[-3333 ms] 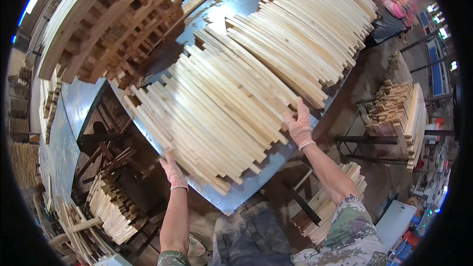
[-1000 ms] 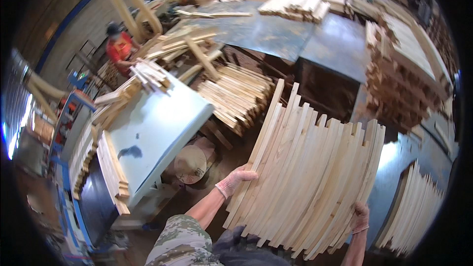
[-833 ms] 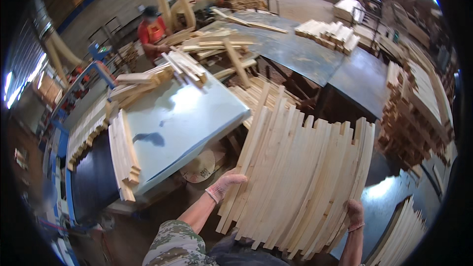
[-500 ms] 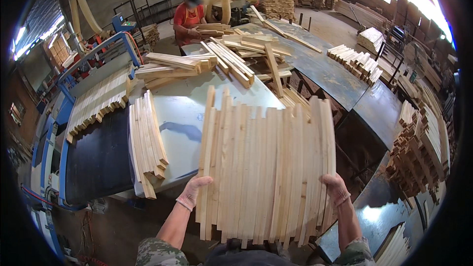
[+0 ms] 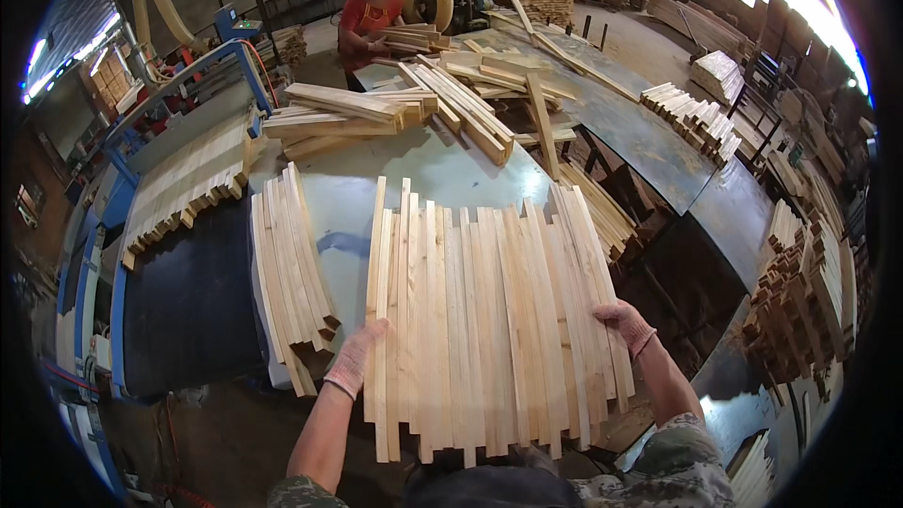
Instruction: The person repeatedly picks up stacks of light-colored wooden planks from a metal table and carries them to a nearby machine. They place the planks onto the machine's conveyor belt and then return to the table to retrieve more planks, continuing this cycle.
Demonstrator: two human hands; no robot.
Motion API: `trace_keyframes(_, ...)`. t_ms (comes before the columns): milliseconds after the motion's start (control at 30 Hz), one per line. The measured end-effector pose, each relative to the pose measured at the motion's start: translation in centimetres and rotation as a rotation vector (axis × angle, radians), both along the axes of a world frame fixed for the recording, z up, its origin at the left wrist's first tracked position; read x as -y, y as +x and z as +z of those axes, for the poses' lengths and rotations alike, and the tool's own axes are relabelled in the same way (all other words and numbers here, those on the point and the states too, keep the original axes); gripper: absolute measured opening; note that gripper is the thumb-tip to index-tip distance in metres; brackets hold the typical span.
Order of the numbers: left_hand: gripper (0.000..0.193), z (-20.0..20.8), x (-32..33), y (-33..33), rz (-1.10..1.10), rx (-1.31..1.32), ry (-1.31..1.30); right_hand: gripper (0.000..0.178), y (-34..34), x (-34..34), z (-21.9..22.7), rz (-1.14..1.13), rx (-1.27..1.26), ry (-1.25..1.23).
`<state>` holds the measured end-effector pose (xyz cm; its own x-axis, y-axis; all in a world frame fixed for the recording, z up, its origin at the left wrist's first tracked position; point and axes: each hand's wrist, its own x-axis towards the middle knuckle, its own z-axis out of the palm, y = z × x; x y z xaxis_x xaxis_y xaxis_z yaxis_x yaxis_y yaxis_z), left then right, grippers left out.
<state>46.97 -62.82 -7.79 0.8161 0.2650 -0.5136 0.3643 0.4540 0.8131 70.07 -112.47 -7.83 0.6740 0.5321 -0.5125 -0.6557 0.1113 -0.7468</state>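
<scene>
A wide row of pale wooden strips [image 5: 480,320], pressed side by side with uneven ends, spans the space between my two gloved hands. My left hand [image 5: 359,356] grips its left edge, and my right hand [image 5: 626,324] clasps the right edge. The fingers lie partly hidden under the wood. Its far end is over the pale tabletop [image 5: 348,226]; whether it rests there I cannot tell. Left of the held row, another group of strips [image 5: 290,268] lies along the table's left side.
Beyond are loose heaps of strips [image 5: 461,108]. A co-worker in red [image 5: 372,19] holds wood at the far side. At left stands a blue-framed machine with a black belt [image 5: 193,301] carrying strips [image 5: 188,179]. Stacked strips [image 5: 800,292] stand at the right.
The held row of strips has moved slightly left and its far end now sits lower in view. Both hands still grip its edges. The co-worker has shifted a little.
</scene>
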Motion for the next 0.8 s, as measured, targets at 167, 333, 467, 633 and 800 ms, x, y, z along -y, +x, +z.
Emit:
trace_keyframes(167, 0.064, 2.1, -3.3, 5.4, -0.006, -0.123, -0.049, 0.059, 1.1, -1.9, -1.4, -0.084, 0.011, 0.018)
trace_keyframes(333, 0.071, 2.6, -5.5, 11.0, -0.243, -0.3, 0.634, 0.056, 1.2, -3.7, -1.3, -0.172, 0.047, -0.032)
trace_keyframes(467, 0.079, 3.9, -5.4, 12.8, -0.368, -0.49, 1.025, 0.052, 1.6, -3.9, -1.2, -0.187, 0.034, -0.032)
trace_keyframes(633, 0.094, 2.5, -7.9, 10.4, -0.079, -0.293, 1.397, 0.051, 1.4, -4.6, -0.5, -0.176, -0.027, 0.023)
trace_keyframes(800, 0.128, 8.3, -11.7, 10.8, -0.053, -0.948, 1.492, 0.055, 2.2, -3.6, -2.7, -0.134, -0.018, 0.081)
